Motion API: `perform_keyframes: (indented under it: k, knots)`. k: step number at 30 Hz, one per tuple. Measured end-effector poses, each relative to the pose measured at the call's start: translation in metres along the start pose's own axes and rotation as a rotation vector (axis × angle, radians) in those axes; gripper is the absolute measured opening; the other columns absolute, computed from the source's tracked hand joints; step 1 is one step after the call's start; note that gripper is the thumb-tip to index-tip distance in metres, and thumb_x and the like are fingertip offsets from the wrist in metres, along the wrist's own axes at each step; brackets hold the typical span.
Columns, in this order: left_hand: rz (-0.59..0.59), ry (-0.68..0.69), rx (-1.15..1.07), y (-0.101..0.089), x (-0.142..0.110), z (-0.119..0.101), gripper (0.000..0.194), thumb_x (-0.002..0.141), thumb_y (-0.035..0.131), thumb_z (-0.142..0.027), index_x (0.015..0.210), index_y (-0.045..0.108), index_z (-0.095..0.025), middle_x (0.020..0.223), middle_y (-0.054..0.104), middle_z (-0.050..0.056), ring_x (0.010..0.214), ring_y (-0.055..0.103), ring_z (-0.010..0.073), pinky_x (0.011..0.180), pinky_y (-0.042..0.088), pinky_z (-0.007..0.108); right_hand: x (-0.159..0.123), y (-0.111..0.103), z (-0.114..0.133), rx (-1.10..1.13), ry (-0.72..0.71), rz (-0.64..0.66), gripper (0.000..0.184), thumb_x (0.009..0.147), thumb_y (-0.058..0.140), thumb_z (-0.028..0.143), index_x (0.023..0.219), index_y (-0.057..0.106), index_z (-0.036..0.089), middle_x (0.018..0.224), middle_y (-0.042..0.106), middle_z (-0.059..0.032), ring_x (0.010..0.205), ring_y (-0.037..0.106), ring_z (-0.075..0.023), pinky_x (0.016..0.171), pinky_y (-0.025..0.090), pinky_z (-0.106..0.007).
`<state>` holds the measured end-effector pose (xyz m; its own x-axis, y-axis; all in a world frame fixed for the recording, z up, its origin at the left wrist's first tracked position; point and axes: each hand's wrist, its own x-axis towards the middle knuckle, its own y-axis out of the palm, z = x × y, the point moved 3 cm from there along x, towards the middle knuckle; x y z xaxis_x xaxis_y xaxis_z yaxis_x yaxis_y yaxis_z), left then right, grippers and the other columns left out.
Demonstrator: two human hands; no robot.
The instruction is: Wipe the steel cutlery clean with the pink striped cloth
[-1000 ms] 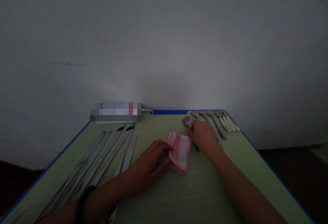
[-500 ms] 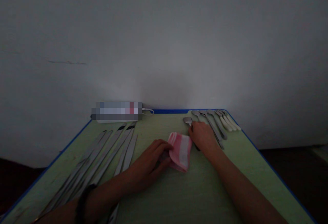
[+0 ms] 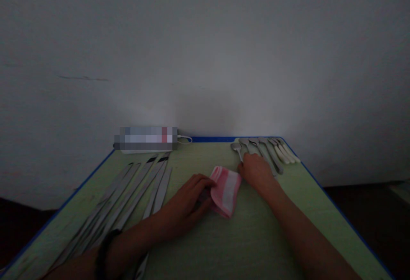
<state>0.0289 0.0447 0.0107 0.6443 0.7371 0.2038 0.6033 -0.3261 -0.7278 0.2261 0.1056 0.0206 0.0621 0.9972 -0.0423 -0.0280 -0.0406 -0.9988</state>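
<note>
My left hand (image 3: 198, 194) is closed on a folded pink and white striped cloth (image 3: 229, 188), fingers on top and thumb below its left edge. Just right of the cloth, my right hand (image 3: 255, 170) has its fingers closed round the handle of a metal spoon (image 3: 236, 147). The spoon's bowl points to the back of the table; most of its handle is hidden under my hand. Several metal spoons (image 3: 271, 156) lie side by side to the right of it, partly behind my hand. Farther right are several utensils with cream handles (image 3: 285, 154).
Several long flat metal utensils (image 3: 128, 190) lie slanting on the left, partly under my left forearm. A blurred white box (image 3: 147, 140) with a white cable (image 3: 185, 138) stands at the back left. The green table (image 3: 243, 246) has a blue edge and meets a grey wall (image 3: 205, 58).
My right hand has moved the spoon slightly right and back, so its bowl now lies closer to the row of spoons. My left hand and the cloth have hardly moved.
</note>
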Motion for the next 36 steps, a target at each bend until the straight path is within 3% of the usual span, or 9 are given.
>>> perform_keyframes:
  k: [20,30,36]
  knots:
    - [-0.015,-0.012,-0.004,0.001,-0.001,0.000,0.027,0.088,0.046,-0.020,0.115,0.047,-0.021,0.112,0.051,0.008,0.102,0.050,0.0207,0.090,0.043,0.038,0.009,0.007,-0.004,0.028,-0.006,-0.139,0.028,0.089,0.034,0.024,0.099,0.057,0.011,0.095,0.065,-0.0153,0.087,0.063,-0.0247,0.072,0.044,-0.033]
    - [-0.010,-0.007,-0.004,0.001,-0.001,0.000,0.026,0.088,0.045,-0.019,0.114,0.046,-0.021,0.112,0.051,0.008,0.102,0.049,0.0208,0.090,0.043,0.038,0.014,0.011,-0.006,0.031,0.005,-0.129,0.029,0.089,0.034,0.025,0.097,0.058,0.012,0.096,0.064,-0.0145,0.086,0.062,-0.0242,0.071,0.043,-0.033]
    - [0.000,-0.010,0.002,0.003,-0.002,0.002,0.026,0.089,0.045,-0.019,0.115,0.045,-0.021,0.113,0.049,0.007,0.104,0.047,0.0194,0.092,0.042,0.036,0.006,0.001,-0.006,0.011,-0.034,-0.127,0.029,0.087,0.040,0.032,0.092,0.060,0.012,0.093,0.064,-0.0149,0.087,0.061,-0.0256,0.071,0.043,-0.033]
